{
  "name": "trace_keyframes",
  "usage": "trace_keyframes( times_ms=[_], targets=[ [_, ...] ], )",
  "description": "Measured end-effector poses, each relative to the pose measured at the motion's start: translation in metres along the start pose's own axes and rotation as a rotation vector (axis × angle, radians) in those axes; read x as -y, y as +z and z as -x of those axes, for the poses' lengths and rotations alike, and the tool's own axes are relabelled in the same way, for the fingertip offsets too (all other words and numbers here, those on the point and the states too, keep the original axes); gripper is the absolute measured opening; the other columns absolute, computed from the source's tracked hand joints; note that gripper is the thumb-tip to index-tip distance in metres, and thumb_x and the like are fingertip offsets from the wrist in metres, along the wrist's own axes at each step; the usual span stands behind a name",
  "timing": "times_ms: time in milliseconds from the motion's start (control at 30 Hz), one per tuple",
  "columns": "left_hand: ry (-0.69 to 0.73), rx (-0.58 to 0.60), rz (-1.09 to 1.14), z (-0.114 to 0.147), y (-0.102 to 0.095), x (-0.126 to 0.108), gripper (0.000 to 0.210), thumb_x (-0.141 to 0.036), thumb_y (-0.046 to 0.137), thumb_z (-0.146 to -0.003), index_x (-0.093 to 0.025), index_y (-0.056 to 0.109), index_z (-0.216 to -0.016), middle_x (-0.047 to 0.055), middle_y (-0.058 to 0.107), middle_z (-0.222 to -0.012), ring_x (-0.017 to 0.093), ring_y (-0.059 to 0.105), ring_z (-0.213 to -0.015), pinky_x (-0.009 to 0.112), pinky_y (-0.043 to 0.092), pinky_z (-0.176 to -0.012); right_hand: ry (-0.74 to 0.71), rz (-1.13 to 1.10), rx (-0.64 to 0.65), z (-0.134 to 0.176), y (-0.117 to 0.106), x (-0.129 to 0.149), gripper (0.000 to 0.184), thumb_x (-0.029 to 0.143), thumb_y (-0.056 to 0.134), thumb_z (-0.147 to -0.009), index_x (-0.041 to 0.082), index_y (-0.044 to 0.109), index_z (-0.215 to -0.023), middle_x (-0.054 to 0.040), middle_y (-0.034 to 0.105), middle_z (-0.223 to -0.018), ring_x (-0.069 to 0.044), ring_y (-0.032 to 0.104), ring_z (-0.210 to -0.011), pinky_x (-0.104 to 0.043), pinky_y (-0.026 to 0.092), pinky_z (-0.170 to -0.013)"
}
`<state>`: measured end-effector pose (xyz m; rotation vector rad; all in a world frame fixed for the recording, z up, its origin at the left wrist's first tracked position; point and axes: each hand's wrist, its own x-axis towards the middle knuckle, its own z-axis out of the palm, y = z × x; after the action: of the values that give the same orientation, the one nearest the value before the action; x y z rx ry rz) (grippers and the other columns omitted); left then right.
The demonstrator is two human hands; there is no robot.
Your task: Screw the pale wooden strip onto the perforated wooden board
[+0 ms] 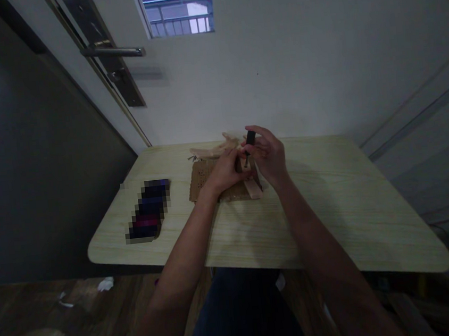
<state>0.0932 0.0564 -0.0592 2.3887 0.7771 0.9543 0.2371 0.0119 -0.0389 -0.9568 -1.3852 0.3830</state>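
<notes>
My right hand (269,155) is closed around the black handle of a small screwdriver (250,137), whose thin shaft points down at a pale wooden strip (253,188). The strip lies along the right side of a brown cardboard piece (198,180) with small holes in it. My left hand (225,174) rests over the cardboard, thumb and fingers closed about the strip near the screwdriver's tip. Exactly where the tip touches is too small to make out. Behind the hands lie more pale wooden pieces (210,151), partly hidden by my left hand.
All of this is on a light wood-grain table (332,204) with rounded corners. A phone-like dark object (149,210), blurred out, lies at the left. A white door (296,48) with a metal handle (114,52) stands right behind the table. Scraps of white paper (105,283) lie on the floor.
</notes>
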Motion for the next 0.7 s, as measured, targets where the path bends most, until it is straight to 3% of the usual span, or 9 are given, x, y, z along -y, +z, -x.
trace_keyframes(
  times_ms=[300, 400, 533, 700],
  targets=[
    [-0.004, 0.01, -0.008, -0.0009, -0.0008, -0.0013, 0.049, -0.031, 0.079, -0.071, -0.015, 0.055, -0.111, 0.012, 0.061, -0.115, 0.028, 0.057, -0.106, 0.043, 0.048, -0.093, -0.05, 0.143, -0.126, 0.0003, 0.0061, -0.0054, 0.037, 0.04, 0.072, -0.076, 0.031, 0.062, -0.111, 0.0048, 0.069, -0.079, -0.01, 0.064, -0.061, -0.022, 0.053, -0.051],
    [-0.005, 0.01, -0.017, -0.0013, -0.0008, -0.0015, 0.047, -0.031, 0.079, -0.071, -0.014, 0.056, -0.108, 0.013, 0.062, -0.112, 0.028, 0.058, -0.103, 0.043, 0.048, -0.091, -0.064, 0.196, -0.13, 0.0009, 0.0064, -0.0048, 0.037, 0.04, 0.07, -0.079, 0.031, 0.061, -0.114, 0.0039, 0.07, -0.087, -0.009, 0.063, -0.06, -0.022, 0.053, -0.052],
    [-0.001, 0.008, -0.02, -0.0012, 0.0002, 0.0001, 0.047, -0.032, 0.078, -0.071, -0.014, 0.056, -0.109, 0.013, 0.062, -0.112, 0.028, 0.059, -0.104, 0.044, 0.048, -0.092, -0.111, 0.284, -0.079, 0.0, 0.0052, -0.0022, 0.038, 0.041, 0.065, -0.083, 0.032, 0.061, -0.12, 0.0003, 0.07, -0.117, -0.01, 0.066, -0.067, -0.025, 0.058, -0.06],
    [0.011, 0.011, -0.002, -0.0013, 0.0001, 0.0015, 0.048, -0.033, 0.076, -0.073, -0.016, 0.055, -0.113, 0.013, 0.061, -0.118, 0.029, 0.057, -0.11, 0.047, 0.046, -0.096, -0.115, 0.244, -0.001, 0.0001, 0.0016, 0.0044, 0.041, 0.047, 0.057, -0.088, 0.03, 0.06, -0.125, -0.0023, 0.07, -0.122, -0.015, 0.071, -0.079, -0.029, 0.061, -0.067]
  ],
)
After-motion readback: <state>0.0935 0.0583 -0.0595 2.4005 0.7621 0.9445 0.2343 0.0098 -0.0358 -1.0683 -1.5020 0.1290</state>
